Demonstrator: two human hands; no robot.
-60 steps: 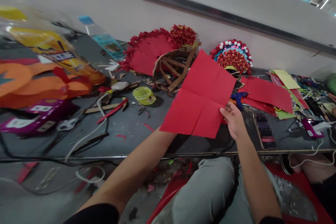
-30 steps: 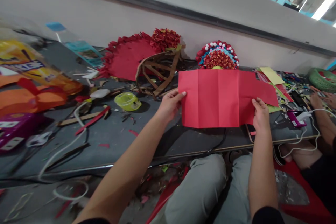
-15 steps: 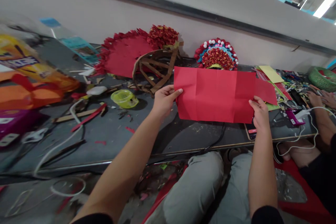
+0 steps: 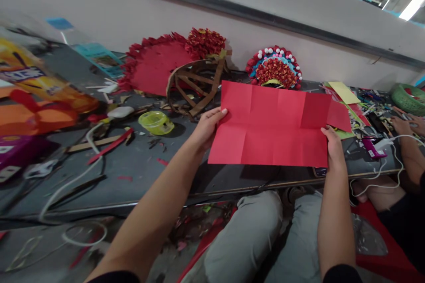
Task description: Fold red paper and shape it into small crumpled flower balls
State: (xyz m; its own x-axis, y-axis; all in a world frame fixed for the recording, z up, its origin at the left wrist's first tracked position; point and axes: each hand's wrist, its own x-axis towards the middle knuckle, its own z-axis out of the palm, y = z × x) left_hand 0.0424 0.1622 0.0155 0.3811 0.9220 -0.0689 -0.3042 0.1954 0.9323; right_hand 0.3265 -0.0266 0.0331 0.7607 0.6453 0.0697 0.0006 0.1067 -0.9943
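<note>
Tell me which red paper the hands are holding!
The big creased sheet, its side edges held by the left hand and right hand; the red paper partly hidden behind it has no hand on it.

The left hand and right hand hold a creased red sheet above the grey table.

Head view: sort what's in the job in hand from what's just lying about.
In hand:
creased red paper
left hand and right hand, holding its opposite sides

Seemingly just lying about:
blue-capped bottle
yellow tub
</note>
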